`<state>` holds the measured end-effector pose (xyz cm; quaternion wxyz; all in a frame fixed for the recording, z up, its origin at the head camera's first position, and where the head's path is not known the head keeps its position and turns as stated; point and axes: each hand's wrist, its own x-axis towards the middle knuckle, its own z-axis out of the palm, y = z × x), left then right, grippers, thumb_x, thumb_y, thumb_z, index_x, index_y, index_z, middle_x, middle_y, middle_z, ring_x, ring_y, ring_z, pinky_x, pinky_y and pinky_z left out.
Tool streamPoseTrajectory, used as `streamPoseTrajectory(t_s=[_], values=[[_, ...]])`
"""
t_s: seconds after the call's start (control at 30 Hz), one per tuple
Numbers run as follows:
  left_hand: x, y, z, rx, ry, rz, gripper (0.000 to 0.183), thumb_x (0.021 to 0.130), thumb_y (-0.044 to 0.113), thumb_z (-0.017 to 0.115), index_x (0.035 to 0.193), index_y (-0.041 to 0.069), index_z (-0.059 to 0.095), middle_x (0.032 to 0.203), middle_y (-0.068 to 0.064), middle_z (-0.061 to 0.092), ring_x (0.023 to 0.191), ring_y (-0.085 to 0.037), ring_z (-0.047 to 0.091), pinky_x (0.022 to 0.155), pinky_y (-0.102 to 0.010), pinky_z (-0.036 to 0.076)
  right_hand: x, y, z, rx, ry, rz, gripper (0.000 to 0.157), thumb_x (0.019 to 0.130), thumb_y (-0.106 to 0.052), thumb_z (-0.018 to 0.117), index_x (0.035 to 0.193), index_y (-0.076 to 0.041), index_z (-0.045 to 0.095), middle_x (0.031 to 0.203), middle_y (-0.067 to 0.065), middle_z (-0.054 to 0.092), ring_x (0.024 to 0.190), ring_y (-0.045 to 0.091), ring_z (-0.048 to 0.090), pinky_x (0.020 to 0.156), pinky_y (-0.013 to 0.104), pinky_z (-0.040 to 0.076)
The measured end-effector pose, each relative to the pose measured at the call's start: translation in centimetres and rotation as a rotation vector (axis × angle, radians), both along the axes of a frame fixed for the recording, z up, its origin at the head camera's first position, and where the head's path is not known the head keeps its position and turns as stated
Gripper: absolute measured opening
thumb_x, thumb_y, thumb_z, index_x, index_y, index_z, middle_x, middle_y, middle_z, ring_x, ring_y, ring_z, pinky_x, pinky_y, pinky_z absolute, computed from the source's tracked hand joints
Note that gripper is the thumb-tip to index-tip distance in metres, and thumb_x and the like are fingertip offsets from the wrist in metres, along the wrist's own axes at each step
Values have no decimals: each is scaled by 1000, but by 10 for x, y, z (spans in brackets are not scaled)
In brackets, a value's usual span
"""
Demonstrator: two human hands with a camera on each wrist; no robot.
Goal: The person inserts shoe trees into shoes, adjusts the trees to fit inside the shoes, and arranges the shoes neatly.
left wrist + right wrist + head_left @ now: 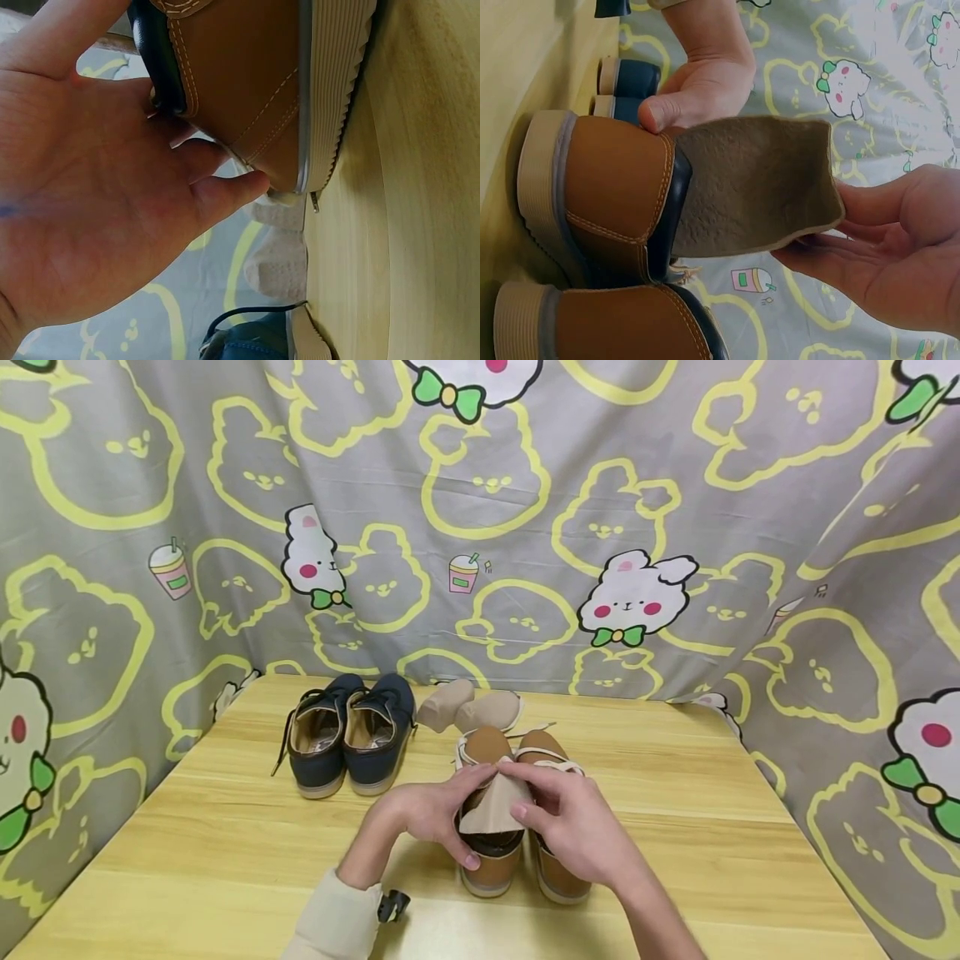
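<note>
Two brown lace-up shoes stand side by side with heels toward me: the left brown shoe point(491, 870) and the right brown shoe point(562, 878). From the left one's opening rises a grey-brown molded paper shoe insert point(754, 184), its lower end hidden inside the dark collar. My right hand point(577, 818) pinches the insert's upper end between thumb and fingers. Around the left shoe's opening, my left hand point(429, 814) holds on, thumb at the heel collar and fingers along the far side, as the left wrist view also shows.
Left of the brown shoes stands a pair of navy lace-up shoes point(318, 770). Behind lie two more paper inserts, one point(447, 703) beside the other point(491, 710). A patterned grey curtain point(495, 552) hangs around the wooden table point(675, 827).
</note>
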<state>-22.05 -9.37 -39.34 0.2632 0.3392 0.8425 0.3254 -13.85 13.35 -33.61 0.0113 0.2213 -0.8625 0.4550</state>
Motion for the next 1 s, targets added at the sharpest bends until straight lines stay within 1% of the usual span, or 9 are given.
streamPoseTrajectory(t_s=[0.07,0.2,0.33,0.43,0.57,0.67,0.83,0.9,1.0], values=[[0,0,0,-1,-4,5,124,71,24,95,163,17,12,168,-7,11,153,-25,16,122,-49,23,-1,3,1,-19,-32,34,46,93,-2,70,136,-14,65,135,9,66,116,20,67,89,25,55],[0,1,0,13,-3,-6,120,71,24,95,162,19,16,167,-7,14,152,-24,18,122,-49,23,-4,6,0,-65,-94,96,47,93,2,68,136,-16,65,138,16,63,120,25,65,92,25,55],[0,1,0,9,-3,-7,119,72,24,94,162,17,16,167,-8,13,153,-25,17,123,-50,22,-6,7,-2,-80,-117,140,47,93,4,66,137,-14,65,138,18,62,122,26,64,94,26,54],[0,2,0,-8,1,3,121,72,24,94,162,13,14,168,-11,10,155,-28,14,123,-51,21,-6,8,-2,-71,-152,182,47,93,5,66,136,-11,64,133,18,64,116,24,66,92,26,54],[1,2,0,-23,30,4,123,72,25,94,162,9,13,169,-14,10,156,-31,11,123,-53,21,-5,9,-1,-38,-207,245,46,91,7,66,135,-7,64,128,16,66,106,20,66,88,28,54],[2,2,0,-23,43,4,123,71,24,95,162,9,14,169,-15,10,157,-32,8,123,-54,21,-4,10,0,-1,-207,250,46,89,7,67,133,-6,65,126,13,67,104,18,66,88,28,54],[2,2,-1,-26,39,11,124,70,23,95,162,8,14,169,-15,10,157,-33,5,124,-55,18,-2,12,1,69,-192,241,47,87,5,70,132,-10,67,125,9,68,103,16,64,89,26,52],[2,2,-1,-30,42,14,124,70,23,95,162,9,14,169,-15,10,157,-33,6,124,-55,19,-2,11,0,91,-168,235,49,86,5,71,133,-11,67,123,7,69,102,14,63,89,25,52],[2,3,0,-35,53,14,122,71,25,95,162,9,15,169,-13,11,157,-31,9,123,-54,22,-2,9,-1,113,-112,201,53,84,8,71,133,-10,67,116,4,71,96,12,63,86,24,51]])
